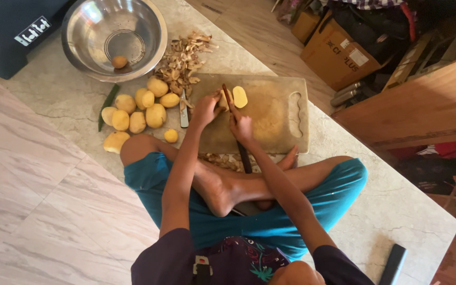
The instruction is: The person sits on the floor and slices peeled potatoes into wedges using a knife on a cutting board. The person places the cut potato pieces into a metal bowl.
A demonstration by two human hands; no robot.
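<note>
A person sits cross-legged on a marbled floor, both forearms stretched forward over a pale cutting board [270, 113]. The right hand [240, 125] is closed around the handle of a long knife [228, 97], its blade pointing away and standing on edge near the board's left end. The left hand [206, 110] curls its fingers onto a peeled potato piece [223, 98] just left of the blade, pinning it down. A cut potato half [240, 96] lies flat just right of the blade. Off the board's left edge rests a small peeler [184, 111], then a cluster of peeled potatoes [135, 113] with a green chilli [107, 105] beside them. A heap of potato peelings [181, 62] sits beyond the board's far left corner, next to a steel bowl [149, 47] holding one small potato [119, 62].
</note>
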